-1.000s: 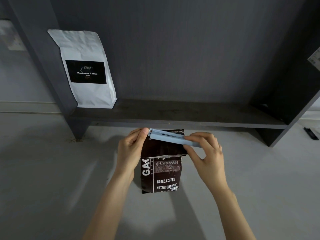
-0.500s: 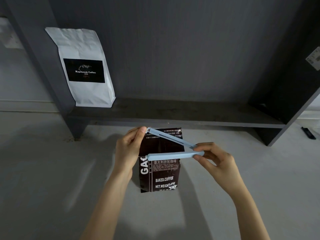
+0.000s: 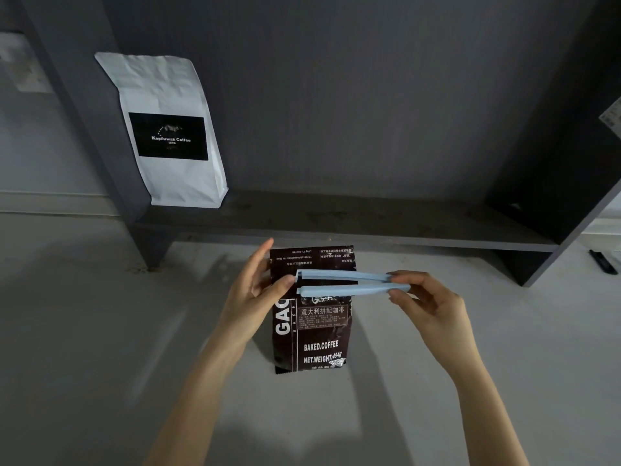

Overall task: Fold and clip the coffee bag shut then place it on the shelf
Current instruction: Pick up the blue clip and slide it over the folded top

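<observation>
A dark brown coffee bag (image 3: 317, 334) with white print stands upright on the pale surface, its top folded down toward me. A long light-blue bag clip (image 3: 349, 283) lies across the fold, its two arms nearly together and a narrow gap at the left end. My left hand (image 3: 258, 294) steadies the bag's upper left edge, thumb at the clip's open end. My right hand (image 3: 426, 304) pinches the clip's right end. The dark shelf (image 3: 369, 227) runs just behind the bag.
A white coffee bag (image 3: 168, 129) with a black label stands at the shelf's left end against the side panel. The shelf's right upright (image 3: 571, 196) closes the right side. A small dark object (image 3: 603, 262) lies on the surface at far right.
The clip's arms opened wide half a second ago, then came down over the folded top and are now nearly together. My right hand moved with the clip's right end.
</observation>
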Demonstrator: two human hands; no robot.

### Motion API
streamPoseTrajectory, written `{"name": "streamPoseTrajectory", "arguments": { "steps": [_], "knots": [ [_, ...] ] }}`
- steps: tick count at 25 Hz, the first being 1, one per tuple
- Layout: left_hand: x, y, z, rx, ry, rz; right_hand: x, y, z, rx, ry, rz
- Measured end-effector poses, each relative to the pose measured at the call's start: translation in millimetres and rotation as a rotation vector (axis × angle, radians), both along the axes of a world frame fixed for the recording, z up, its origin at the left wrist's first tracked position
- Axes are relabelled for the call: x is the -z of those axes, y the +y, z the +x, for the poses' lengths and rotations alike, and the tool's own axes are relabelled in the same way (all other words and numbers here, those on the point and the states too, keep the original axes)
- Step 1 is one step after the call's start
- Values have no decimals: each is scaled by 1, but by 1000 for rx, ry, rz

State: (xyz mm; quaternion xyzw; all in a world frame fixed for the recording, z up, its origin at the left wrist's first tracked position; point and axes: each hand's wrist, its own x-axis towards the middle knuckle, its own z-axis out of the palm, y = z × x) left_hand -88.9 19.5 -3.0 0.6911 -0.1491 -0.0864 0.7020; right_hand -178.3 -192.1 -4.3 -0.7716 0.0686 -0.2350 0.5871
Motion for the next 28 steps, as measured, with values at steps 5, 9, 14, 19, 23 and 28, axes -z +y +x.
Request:
{"name": "streamPoseTrajectory", "arguments": {
  "steps": [5,9,14,19,23,28],
  "knots": [
    [3,4,2,35,-6,22,-7,-1,4,56,-35,97],
    [4,6,2,42,-38,7,-8,-2,9,152,-36,110],
    [4,7,2,42,-54,-26,-10,5,15,88,43,75],
    [11,8,4,23,2,-36,-15,15,23,-4,65,5],
    [19,11,1,37,74,23,-16,19,32,-24,103,22],
    [24,10,-1,14,77,-7,-11,26,37,-48,95,144]
  ]
}}
